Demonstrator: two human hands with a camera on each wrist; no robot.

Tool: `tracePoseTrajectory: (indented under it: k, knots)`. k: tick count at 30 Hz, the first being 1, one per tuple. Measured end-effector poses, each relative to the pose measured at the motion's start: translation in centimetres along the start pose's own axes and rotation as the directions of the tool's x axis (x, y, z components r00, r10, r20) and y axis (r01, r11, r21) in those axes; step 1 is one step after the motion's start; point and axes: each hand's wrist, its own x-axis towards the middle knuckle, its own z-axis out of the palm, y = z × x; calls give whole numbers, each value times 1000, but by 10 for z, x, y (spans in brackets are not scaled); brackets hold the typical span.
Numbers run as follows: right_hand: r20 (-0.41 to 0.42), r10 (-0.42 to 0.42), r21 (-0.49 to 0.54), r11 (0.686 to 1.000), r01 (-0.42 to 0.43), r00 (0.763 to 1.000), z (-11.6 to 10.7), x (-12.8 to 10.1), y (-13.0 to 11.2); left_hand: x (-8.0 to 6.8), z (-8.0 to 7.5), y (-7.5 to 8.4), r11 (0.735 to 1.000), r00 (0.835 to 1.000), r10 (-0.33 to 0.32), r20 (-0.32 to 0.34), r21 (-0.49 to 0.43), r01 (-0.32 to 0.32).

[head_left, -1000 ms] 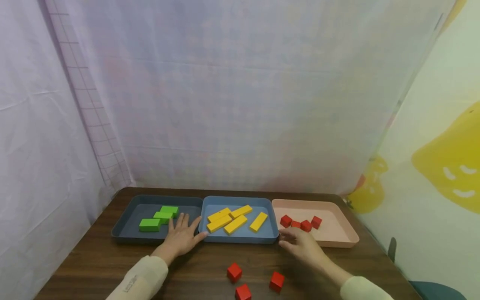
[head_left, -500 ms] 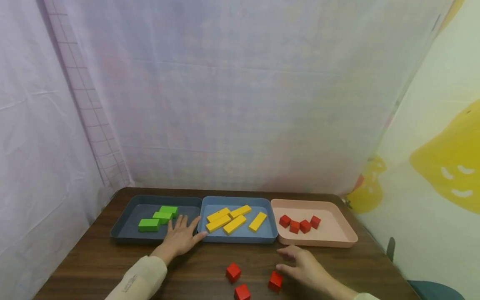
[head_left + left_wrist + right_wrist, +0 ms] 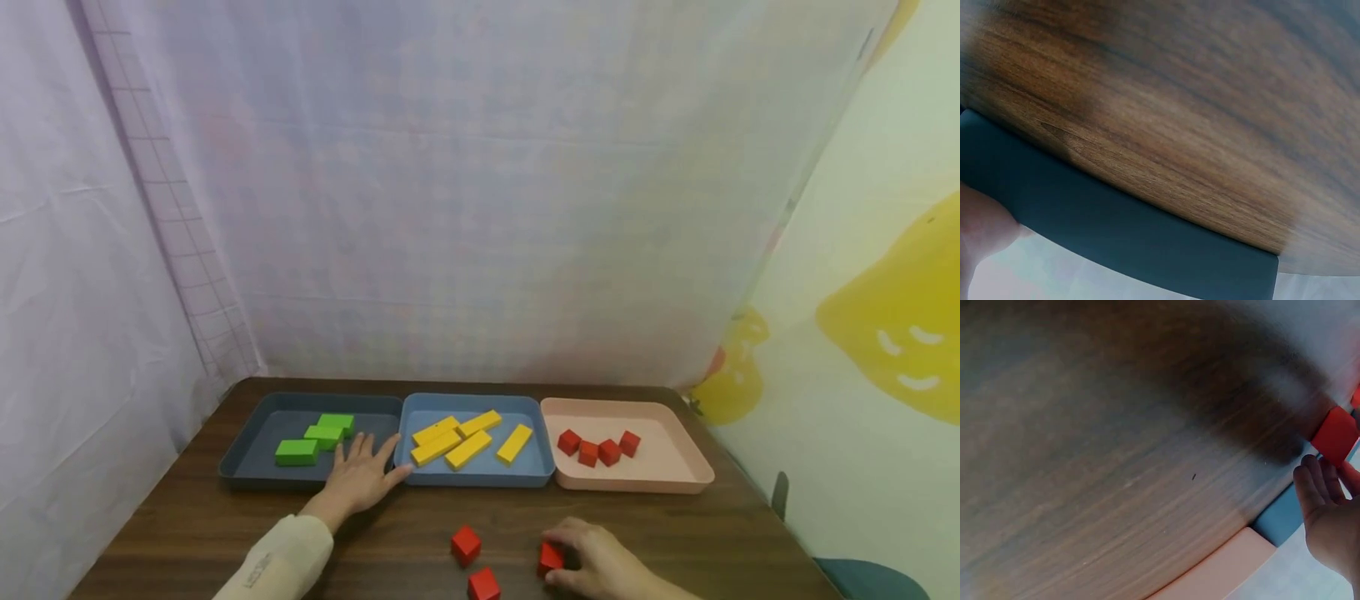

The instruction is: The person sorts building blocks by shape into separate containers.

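— Where is the right hand (image 3: pixel 600 567)?

— Low on the wooden surface (image 3: pixel 420 533), its fingers (image 3: pixel 558 528) curled round a red cube (image 3: pixel 549 559), thumb on the near side. The right wrist view shows the fingertips against that cube's red face.

— And the other loose cubes?

— Two more lie just to its left: a second red cube (image 3: pixel 466 545) and a third red cube (image 3: pixel 483 584), near each other but apart.

— The left hand (image 3: pixel 362 473)?

— Flat, fingers spread and straight, resting on the near rim of the dark tray (image 3: pixel 247 471) with the thumb reaching toward the blue tray (image 3: pixel 480 481).

— What do the trays hold?

— Green blocks (image 3: pixel 317 436) in the dark one, yellow bars (image 3: pixel 465 437) in the blue one, four red cubes (image 3: pixel 598 446) in the pink tray (image 3: pixel 675 479). The three trays sit side by side, touching.
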Motion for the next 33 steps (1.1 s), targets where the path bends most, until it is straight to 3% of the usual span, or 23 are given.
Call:
tracePoseTrajectory:
  k: [9,14,18,21,25,28,33]
  knots:
    - [-10,12,-3,1000,-12,1000,-4,1,0,2,-1,1,1000,1000,-13,9,4,13]
    - [-121,-111,-33,994,108,986,-8,3,-2,1,-2,2,1000,1000,-10,9,1,10]
    - [-216,-60,-43,998,52,975,-24,8,-6,0,-3,3,1000,1000,-6,6,-7,6]
    - [-316,6,-57,998,-25,949,-41,12,-5,0,-3,3,1000,1000,-8,6,-14,8]
    - [-472,44,-50,996,-76,880,-60,16,7,0,-3,3,1000,1000,-8,7,-21,8]
    - [-536,68,-28,995,-98,842,-72,18,20,0,-2,2,1000,1000,-9,11,-24,10]
    - [-558,97,-52,987,-151,824,-84,17,42,1,0,1,1000,1000,-21,16,-20,22]
